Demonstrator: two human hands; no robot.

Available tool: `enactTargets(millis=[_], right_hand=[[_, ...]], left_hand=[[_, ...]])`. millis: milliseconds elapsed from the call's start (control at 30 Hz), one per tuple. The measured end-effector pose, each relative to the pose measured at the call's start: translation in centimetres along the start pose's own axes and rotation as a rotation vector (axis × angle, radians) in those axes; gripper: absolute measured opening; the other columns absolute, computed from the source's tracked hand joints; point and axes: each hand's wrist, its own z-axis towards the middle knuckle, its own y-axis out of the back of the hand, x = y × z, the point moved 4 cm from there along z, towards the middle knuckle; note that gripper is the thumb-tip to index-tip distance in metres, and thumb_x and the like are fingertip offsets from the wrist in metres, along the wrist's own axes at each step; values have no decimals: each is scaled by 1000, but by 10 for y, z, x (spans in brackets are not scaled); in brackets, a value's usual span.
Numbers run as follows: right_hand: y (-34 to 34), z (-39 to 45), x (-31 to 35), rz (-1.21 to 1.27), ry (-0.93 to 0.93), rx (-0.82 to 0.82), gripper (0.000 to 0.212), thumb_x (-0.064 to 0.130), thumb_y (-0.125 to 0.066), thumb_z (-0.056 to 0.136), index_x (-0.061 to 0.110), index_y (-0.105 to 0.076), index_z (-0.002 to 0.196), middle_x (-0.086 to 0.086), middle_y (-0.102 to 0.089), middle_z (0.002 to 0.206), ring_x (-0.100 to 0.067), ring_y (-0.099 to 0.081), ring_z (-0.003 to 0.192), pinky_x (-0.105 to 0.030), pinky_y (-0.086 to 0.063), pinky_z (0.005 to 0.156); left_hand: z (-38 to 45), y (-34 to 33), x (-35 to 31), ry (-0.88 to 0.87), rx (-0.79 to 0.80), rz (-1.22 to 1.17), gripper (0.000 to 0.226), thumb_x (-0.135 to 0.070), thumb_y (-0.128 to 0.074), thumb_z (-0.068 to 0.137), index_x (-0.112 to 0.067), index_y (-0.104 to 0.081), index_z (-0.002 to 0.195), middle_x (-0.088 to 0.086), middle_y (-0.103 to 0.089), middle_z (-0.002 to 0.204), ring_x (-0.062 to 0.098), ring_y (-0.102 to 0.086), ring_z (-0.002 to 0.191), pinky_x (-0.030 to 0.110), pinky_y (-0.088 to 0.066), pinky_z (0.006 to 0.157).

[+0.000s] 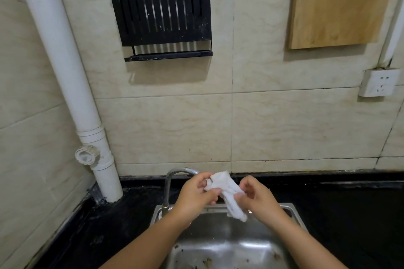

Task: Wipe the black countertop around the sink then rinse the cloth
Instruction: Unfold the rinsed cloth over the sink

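A white cloth (227, 192) hangs crumpled between both hands above the steel sink (227, 244). My left hand (196, 192) pinches its upper end just under the spout of the curved chrome tap (169, 183). My right hand (256, 197) grips its lower right part, and a loose end dangles toward the basin. I cannot tell whether water runs from the tap. The black countertop (341, 214) surrounds the sink on the left, back and right.
A white drain pipe (72, 85) runs down the left wall to the counter corner. On the tiled wall hang a black slatted rack (161, 11), a wooden board (336, 4) and a white socket (378, 82). Dark debris lies in the sink bottom.
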Motion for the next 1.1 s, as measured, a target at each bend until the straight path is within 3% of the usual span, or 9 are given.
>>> enactTargets(millis=[233, 333, 433, 533, 600, 700, 833, 933, 1100], right_hand=[[2, -12, 5, 167, 139, -104, 30, -12, -57, 80, 11, -42, 67, 6, -60, 67, 2, -57, 60, -8, -41, 54], [-1, -13, 1, 355, 137, 9, 27, -2, -64, 71, 10, -44, 83, 1, -60, 70, -3, -60, 64, -15, -46, 58], [-7, -13, 0, 477, 44, 199, 61, 12, -74, 58, 20, -46, 111, -1, -62, 69, -7, -63, 67, -20, -50, 64], [-7, -13, 1, 437, 24, 228, 43, 16, -70, 61, 23, -59, 103, 4, -67, 73, -7, -65, 71, -18, -50, 65], [-4, -14, 3, 311, 74, 164, 20, 13, -71, 67, 18, -64, 85, 4, -67, 77, -10, -63, 75, -20, -49, 67], [0, -17, 4, 239, 159, 48, 15, 10, -68, 72, 15, -54, 73, 3, -63, 73, -12, -59, 73, -25, -47, 67], [-2, -21, 4, 205, 168, -37, 12, 23, -56, 66, 16, -49, 74, 0, -61, 71, -10, -55, 68, -28, -43, 63], [-4, -19, 2, 180, 180, -61, 14, 25, -57, 65, 20, -52, 77, 4, -57, 71, 2, -52, 60, -15, -41, 57], [-2, -13, 12, 111, 196, -67, 24, 11, -64, 84, 32, -53, 85, 3, -63, 74, -7, -57, 68, -12, -43, 59]], left_hand=[[-4, 9, 0, -160, -165, 298, 22, -13, -68, 80, -17, -54, 65, -1, -51, 76, 7, -46, 67, 8, -36, 61], [-8, 8, -4, -202, -149, 261, 21, -8, -67, 80, -15, -53, 67, -1, -54, 78, 2, -49, 67, 8, -39, 60], [-14, 5, -8, -277, -86, 269, 26, -7, -71, 76, -22, -51, 67, -8, -54, 74, -7, -52, 64, 8, -40, 60], [-19, 1, -8, -347, -26, 328, 33, -5, -73, 72, -27, -49, 68, -8, -56, 80, -9, -55, 75, 8, -42, 66], [-22, 1, -6, -296, -10, 304, 34, -2, -74, 72, -26, -50, 75, -8, -55, 79, -9, -54, 70, 10, -44, 65], [-24, 1, -2, -202, 55, 311, 32, -16, -76, 71, -31, -51, 84, -9, -51, 74, -4, -48, 62, 9, -39, 62], [-26, -2, 9, -122, 172, 359, 21, -22, -70, 75, -24, -49, 71, -7, -49, 86, 1, -48, 74, 9, -39, 66], [-29, -3, 14, -33, 227, 137, 23, -26, -62, 70, -17, -41, 72, -6, -54, 82, 5, -49, 73, 18, -40, 66], [-25, 3, 15, 52, 74, -55, 21, -11, -59, 78, -13, -39, 83, 1, -46, 71, 7, -43, 59, 17, -34, 52]])
